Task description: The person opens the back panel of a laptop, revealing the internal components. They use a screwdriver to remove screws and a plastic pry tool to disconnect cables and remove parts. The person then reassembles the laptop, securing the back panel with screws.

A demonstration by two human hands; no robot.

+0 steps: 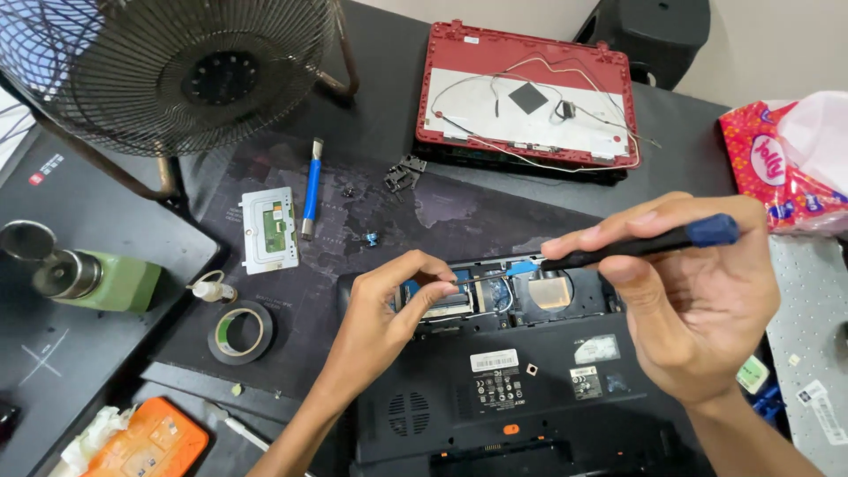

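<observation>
The fingers of the right hand are wrapped around a thin black tool with a blue end, and its blue tip pokes into the open part of the laptop. The fingers of the left hand are pinched close together on a small flat part inside that same opening.

The laptop lies upside down on the dark table, right in front of the person. Its open slot shows thin wires and a gold patch.

The tool tip is very near those wires. I think a slip could snag or cut one. A hard push could crack the small flat part or bend its holder.

Behind the laptop lies a red lid with loose wires on it. A fan stands at the back left. A roll of tape and a little bottle lie to the left.

Tiny loose bits sit on the table. An arm could knock them off and lose them.
</observation>
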